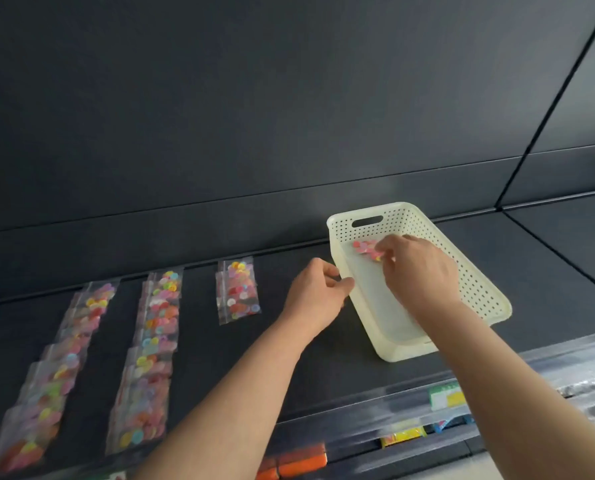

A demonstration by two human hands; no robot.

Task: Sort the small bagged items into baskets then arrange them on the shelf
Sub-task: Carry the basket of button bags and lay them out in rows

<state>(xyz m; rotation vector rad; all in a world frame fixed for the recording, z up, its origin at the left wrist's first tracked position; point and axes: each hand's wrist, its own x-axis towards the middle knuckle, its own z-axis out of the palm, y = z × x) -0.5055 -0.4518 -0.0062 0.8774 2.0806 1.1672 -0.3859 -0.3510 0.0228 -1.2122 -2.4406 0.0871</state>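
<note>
One bag (363, 247) pinched by right hand (417, 271) fingers, left hand (315, 292) fingers gripping one basket (476, 282), three bag rows (150, 358)

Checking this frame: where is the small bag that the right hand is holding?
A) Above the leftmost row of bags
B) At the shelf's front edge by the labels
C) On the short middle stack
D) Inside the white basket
D: the right hand pinches the bag low between the walls of the white basket, while the left hand holds the basket's left rim.

Perforated cream plastic basket (476, 285), smooth and faintly glossy; clear shiny plastic bags (238, 294); matt dark shelf (324, 368) with a glossy transparent front strip (497, 382)
</note>
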